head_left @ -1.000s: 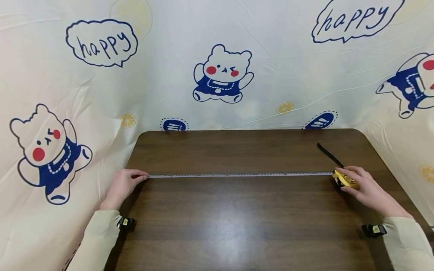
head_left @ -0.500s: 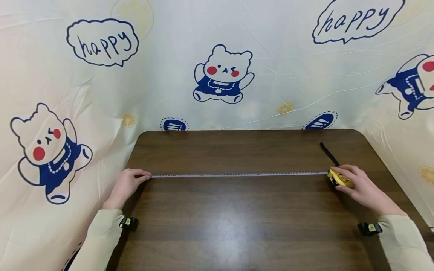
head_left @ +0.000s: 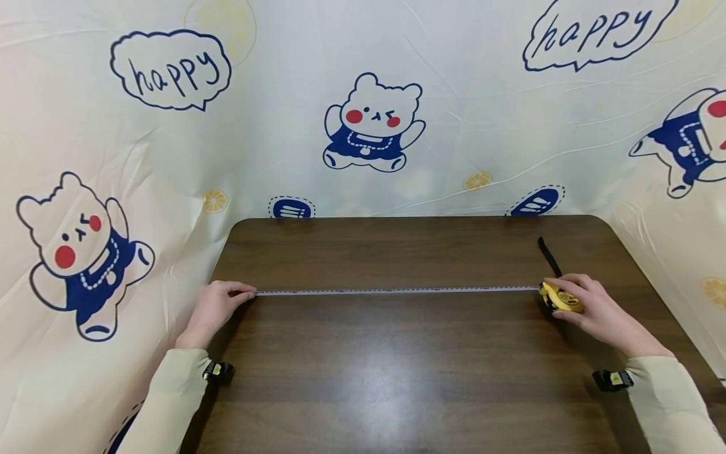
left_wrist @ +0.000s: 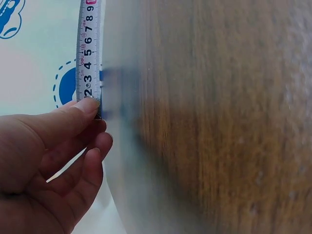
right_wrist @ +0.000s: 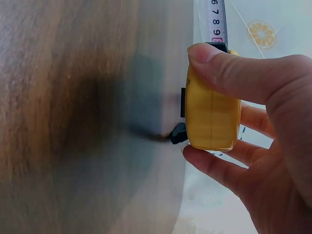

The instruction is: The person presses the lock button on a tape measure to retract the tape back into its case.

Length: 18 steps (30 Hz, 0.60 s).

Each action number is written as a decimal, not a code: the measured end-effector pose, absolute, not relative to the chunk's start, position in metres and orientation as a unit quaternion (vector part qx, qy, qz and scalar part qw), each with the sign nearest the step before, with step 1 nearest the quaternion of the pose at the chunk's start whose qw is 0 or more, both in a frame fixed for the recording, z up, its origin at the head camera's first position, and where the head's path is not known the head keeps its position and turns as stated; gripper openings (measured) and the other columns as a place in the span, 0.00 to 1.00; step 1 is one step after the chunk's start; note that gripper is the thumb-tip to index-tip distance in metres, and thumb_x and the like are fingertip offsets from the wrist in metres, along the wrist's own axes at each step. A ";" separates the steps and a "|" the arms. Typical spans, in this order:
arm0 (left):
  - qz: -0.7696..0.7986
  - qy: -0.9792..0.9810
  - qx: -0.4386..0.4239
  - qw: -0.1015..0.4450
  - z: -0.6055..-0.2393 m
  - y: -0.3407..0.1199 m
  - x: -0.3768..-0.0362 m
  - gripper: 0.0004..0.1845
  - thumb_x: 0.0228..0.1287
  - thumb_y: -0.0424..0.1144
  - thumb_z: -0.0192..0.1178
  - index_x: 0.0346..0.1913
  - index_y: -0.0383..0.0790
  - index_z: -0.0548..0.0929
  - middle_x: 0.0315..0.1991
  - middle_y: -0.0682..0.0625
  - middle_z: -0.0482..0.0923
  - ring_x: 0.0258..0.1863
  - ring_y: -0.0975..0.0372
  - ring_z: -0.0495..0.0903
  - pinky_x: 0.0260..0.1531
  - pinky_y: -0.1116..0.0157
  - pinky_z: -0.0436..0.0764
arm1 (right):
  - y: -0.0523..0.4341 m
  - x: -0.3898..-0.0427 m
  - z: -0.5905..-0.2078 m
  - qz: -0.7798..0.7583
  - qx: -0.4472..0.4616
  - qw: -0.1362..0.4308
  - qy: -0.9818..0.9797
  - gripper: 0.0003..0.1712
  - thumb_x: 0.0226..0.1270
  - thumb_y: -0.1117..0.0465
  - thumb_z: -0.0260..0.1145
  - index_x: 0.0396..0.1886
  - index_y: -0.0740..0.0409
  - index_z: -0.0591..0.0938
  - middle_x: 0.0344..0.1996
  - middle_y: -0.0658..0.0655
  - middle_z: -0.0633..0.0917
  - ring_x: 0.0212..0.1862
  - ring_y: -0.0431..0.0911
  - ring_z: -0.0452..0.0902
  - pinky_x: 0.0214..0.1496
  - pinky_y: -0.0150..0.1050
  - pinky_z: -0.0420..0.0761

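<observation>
A yellow tape measure (head_left: 560, 298) is gripped in my right hand (head_left: 595, 312) at the right of the table. Its white blade (head_left: 397, 291) runs out straight and level to the left. My left hand (head_left: 212, 309) pinches the blade's free end between thumb and fingers. In the left wrist view, the thumb lies over the blade (left_wrist: 88, 53) just below the 2 mark. Seen from the right wrist, thumb and fingers hold the yellow case (right_wrist: 213, 107), with the blade coming out of its top. A black wrist strap (head_left: 549, 255) trails from the case.
The brown wooden table (head_left: 368, 353) has rounded far corners. Pale cloth (head_left: 272, 94) printed with bears hangs behind it and along both sides. A small black device (head_left: 218, 371) sits on the left wrist, another black device (head_left: 612, 379) on the right.
My right hand has moved left with the tape measure, and the left hand slightly right. The stretch of blade between them has become shorter. The black strap has swung more upright.
</observation>
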<state>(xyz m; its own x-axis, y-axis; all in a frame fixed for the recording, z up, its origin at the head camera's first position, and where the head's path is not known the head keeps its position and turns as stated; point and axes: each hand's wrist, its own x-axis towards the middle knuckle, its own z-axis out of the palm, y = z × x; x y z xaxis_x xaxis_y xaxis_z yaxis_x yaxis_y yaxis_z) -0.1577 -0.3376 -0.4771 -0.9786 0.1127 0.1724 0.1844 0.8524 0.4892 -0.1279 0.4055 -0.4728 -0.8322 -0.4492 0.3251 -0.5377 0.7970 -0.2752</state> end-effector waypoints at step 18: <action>-0.272 -0.956 -0.085 0.070 -0.473 -0.325 -0.159 0.03 0.64 0.34 0.73 0.38 0.40 0.94 0.39 0.43 0.91 0.44 0.45 0.89 0.47 0.44 0.84 | 0.394 -0.128 -0.470 0.181 0.260 0.095 -0.944 0.41 0.45 0.68 0.86 0.63 0.60 0.81 0.53 0.66 0.77 0.51 0.61 0.73 0.45 0.58 0.75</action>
